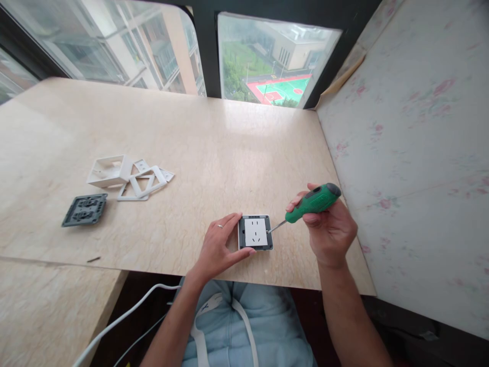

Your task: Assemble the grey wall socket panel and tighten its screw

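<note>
A wall socket (255, 233) with a white face and a dark grey frame lies near the front edge of the stone-patterned sill. My left hand (220, 243) grips it from the left, fingers along its far side and thumb along its near side. In my right hand (331, 229) is a screwdriver (311, 204) with a green and black handle, held at a slant. Its metal tip meets the right edge of the socket's frame, at a small screw spot. Whether the tip sits in the screw slot is too small to tell.
To the left lie a white box (110, 172), several white frames (147, 182) and a dark grey socket part (84, 209). A small dark strip (93, 259) rests near the front edge. A wallpapered wall (412, 168) bounds the right side, windows the back. A white cable (130, 311) hangs below.
</note>
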Motion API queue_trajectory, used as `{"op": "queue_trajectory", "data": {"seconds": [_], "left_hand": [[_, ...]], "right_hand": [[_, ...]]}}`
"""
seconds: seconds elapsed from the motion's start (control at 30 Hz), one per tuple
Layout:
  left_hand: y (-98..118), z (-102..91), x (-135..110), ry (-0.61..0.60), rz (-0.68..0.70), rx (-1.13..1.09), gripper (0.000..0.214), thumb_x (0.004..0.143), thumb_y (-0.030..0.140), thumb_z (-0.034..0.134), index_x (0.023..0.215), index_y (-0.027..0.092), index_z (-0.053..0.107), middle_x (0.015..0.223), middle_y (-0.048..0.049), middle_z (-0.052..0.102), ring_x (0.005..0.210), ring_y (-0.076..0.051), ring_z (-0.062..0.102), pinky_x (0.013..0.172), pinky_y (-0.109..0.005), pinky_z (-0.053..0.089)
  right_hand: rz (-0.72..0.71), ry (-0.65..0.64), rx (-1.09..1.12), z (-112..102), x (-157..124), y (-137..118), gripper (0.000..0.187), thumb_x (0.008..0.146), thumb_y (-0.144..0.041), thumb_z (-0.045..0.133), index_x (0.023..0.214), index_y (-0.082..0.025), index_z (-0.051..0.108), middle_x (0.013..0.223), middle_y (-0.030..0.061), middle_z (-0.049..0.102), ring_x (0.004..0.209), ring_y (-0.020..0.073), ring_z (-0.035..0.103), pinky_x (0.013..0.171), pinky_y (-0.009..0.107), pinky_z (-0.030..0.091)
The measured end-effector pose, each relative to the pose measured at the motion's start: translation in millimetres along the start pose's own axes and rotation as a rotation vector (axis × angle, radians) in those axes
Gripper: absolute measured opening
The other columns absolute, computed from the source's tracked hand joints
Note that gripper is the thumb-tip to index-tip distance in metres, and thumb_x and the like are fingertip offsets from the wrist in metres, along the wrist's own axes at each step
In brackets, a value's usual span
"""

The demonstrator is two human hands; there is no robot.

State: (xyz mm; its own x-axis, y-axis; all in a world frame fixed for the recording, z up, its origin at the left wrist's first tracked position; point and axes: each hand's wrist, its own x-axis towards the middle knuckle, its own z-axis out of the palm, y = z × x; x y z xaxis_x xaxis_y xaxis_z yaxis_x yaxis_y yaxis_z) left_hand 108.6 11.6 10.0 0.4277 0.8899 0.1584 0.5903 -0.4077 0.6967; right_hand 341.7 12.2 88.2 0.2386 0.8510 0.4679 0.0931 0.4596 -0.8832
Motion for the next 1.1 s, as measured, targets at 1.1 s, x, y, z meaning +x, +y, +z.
{"op": "queue_trajectory", "data": {"seconds": [1.1], "left_hand": [[1.3,-0.1,0.3,-0.008,-0.016,-0.009,0.085,0.079,0.060,0.077,0.149,0.026,0.044,0.148,-0.0139,0.056,0.134,-0.033,0.054,0.111,-0.050,0.041]], "right_hand": [[-0.049,0.028,0.043,1.2,2.1,11.5,0.039,0.085,-0.037,0.079,0.121,-0.028,0.070,0.087,0.0015,0.071,0.073,0.0206,0.071,0.060,0.039,0.064]]}}
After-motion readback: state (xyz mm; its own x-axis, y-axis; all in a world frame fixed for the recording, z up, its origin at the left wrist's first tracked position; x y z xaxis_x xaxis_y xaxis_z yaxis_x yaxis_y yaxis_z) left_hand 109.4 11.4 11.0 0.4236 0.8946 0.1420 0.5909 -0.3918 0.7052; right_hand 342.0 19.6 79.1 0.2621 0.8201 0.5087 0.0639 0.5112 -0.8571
